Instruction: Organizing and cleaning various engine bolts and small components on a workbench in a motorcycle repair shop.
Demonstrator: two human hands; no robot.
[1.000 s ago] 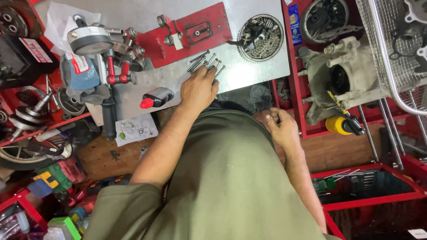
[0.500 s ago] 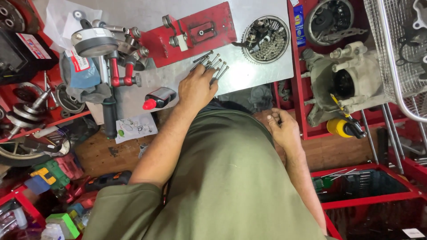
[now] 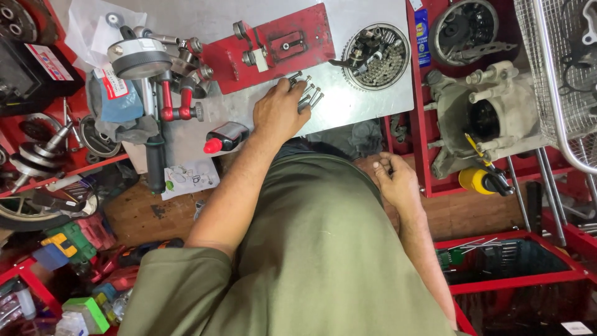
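My left hand reaches across the metal bench top and lies on a row of several silver bolts, fingers curled over their ends. My right hand hangs off the bench's near edge, close to my olive shirt. Its fingers are curled around what looks like a small metal part. A red steel fixture plate sits just beyond the bolts.
A clutch basket full of small parts stands to the right of the bolts. A small black bottle with a red cap lies to their left. An engine case, a yellow-handled screwdriver, a wire basket and red trays crowd the right.
My left hand stays on the bolts and shifts slightly over them. My right hand holds its place by the bench edge.
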